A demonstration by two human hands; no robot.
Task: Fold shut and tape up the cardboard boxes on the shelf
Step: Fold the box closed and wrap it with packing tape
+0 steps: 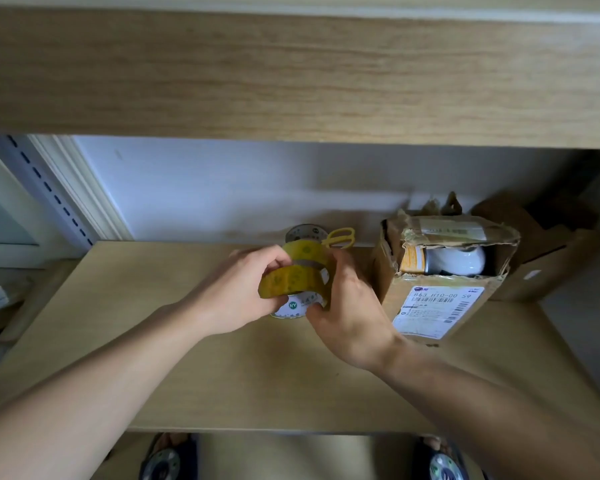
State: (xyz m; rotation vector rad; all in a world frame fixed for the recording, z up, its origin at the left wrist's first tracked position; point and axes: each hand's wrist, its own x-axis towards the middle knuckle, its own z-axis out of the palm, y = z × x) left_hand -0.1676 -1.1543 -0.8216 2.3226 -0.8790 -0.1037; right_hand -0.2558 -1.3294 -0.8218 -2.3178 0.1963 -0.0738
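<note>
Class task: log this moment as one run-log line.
hands: both grip tape | box: open, untaped | scissors: on shelf

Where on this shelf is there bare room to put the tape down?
The shelf is bare to the left of the left hand, out to its left edge, and along the front under both forearms. It is crowded at the back: a second roll and scissors behind the tape, the open box just beyond the right hand.

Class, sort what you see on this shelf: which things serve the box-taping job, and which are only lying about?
For the job: tape roll held by left hand and right hand; open box; scissors; spare tape roll.

Lying about: slippers on the floor.
</note>
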